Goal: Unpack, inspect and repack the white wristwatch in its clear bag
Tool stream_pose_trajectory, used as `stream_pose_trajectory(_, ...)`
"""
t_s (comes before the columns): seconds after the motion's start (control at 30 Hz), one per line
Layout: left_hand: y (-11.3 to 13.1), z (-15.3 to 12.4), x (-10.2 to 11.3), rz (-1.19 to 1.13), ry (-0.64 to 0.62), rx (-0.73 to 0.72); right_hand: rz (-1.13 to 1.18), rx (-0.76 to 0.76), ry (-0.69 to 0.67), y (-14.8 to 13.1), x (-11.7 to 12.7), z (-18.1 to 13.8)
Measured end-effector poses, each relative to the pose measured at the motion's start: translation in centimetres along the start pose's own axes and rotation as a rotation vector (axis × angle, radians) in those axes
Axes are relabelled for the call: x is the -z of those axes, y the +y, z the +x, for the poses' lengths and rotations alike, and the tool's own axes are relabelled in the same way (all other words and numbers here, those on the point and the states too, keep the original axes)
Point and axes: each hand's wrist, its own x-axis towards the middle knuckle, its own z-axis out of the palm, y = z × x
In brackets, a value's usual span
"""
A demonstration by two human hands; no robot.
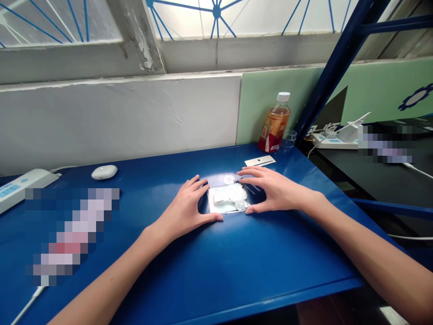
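Note:
A small clear plastic bag (227, 199) with white parts inside lies flat on the blue table (216, 262). My left hand (185, 210) rests at its left edge, thumb and fingertips touching the bag's left side, fingers spread. At the bag's right edge lies my right hand (272, 189), its fingers stretched over the top right corner and its thumb at the lower right corner. Both hands frame the bag and press it on the table; neither lifts it.
A white card (260, 160) lies just behind the bag. An orange drink bottle (275, 124) stands at the back right corner. A white oval case (104, 171) and a power strip (20, 186) sit at the left. A blue rack post (338, 58) rises on the right.

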Motion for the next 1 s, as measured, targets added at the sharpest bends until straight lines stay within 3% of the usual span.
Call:
stream_pose_trajectory(0.27,0.6,-0.2,0.1,0.100,-0.049,-0.021,0.004,-0.027,-0.058,0.2,0.6,-0.3)
stream_pose_trajectory(0.4,1.0,-0.3,0.1,0.088,-0.015,-0.047,-0.025,-0.015,-0.050,0.1,0.8,-0.3)
stream_pose_trajectory(1.0,1.7,-0.5,0.6,0.178,0.045,-0.376,-0.030,0.063,-0.051,-0.5,0.8,-0.3)
